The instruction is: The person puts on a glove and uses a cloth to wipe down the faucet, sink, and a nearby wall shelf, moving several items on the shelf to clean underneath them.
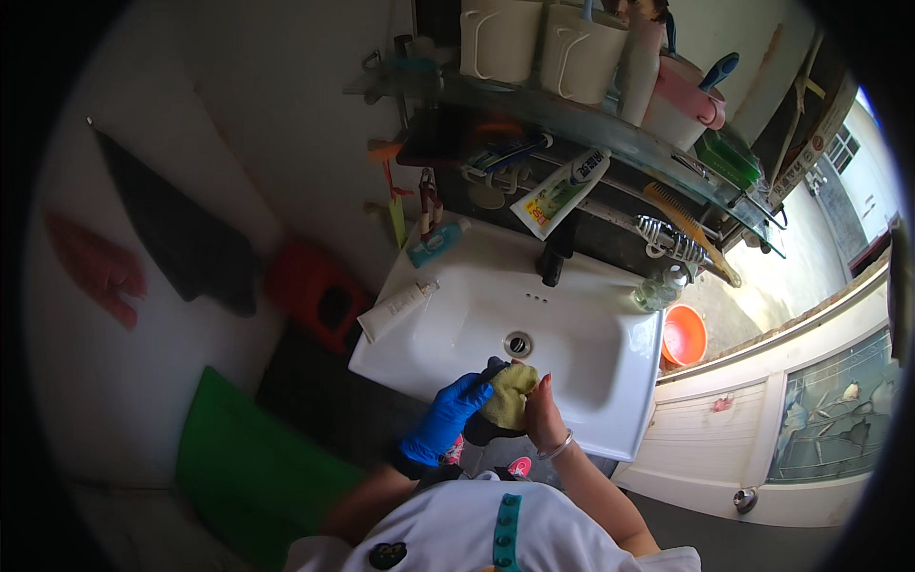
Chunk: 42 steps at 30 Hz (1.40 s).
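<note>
Over the front rim of the white sink [591,315], both my hands hold a yellow-green cloth [510,398]. My left hand [444,416], in a blue rubber glove, is closed on its left side. My right hand [544,419], bare with a silver bangle at the wrist, presses the right side with its fingers closed. Something dark shows behind and below the cloth; what it is I cannot make out. Beyond the hands lie the drain [518,344] and a black faucet [557,255].
A white tube [400,310] and a blue bottle [439,242] lie on the left rim. A clear pump bottle [660,288] stands at the right. Above hangs a glass shelf [515,103] with mugs [584,52]. A white door [720,429] stands right, a green panel [253,467] left.
</note>
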Available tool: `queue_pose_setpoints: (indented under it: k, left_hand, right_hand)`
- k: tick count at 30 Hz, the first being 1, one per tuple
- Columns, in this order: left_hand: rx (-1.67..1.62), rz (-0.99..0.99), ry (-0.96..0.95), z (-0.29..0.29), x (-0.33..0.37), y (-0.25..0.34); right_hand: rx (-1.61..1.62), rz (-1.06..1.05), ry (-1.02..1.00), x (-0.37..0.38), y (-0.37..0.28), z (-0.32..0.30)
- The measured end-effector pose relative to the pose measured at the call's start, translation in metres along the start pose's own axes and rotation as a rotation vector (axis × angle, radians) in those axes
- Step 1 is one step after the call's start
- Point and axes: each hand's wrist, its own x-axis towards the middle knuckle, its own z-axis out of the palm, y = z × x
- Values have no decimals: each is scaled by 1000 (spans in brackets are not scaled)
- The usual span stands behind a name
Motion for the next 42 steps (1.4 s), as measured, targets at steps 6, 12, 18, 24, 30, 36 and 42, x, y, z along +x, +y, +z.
queue_pose_setpoints:
  k: [6, 12, 18, 24, 30, 36, 42]
  left_hand:
    - [53, 6, -120, -20, 13, -11]
    - [-30, -48, -242, -42, 40, -29]
    - [-346, -214, -142, -32, 38, -5]
    - [299, 189, -122, -23, 43, 31]
    - [665, 597, 77, -37, 24, 147]
    - [1324, 1219, 460, -66, 67, 269]
    - [1652, 1497, 205, -54, 144, 333]
  right_hand:
    - [303, 203, 263, 34, 15, 0]
    - [249, 325, 240, 48, 19, -19]
    - [51, -73, -120, 26, -5, 8]
    - [-422, -286, 135, 33, -25, 54]
    - [-197, -415, 111, 48, -52, 47]
    - [-210, -431, 76, 39, -74, 72]
    - [38, -418, 76, 48, -57, 120]
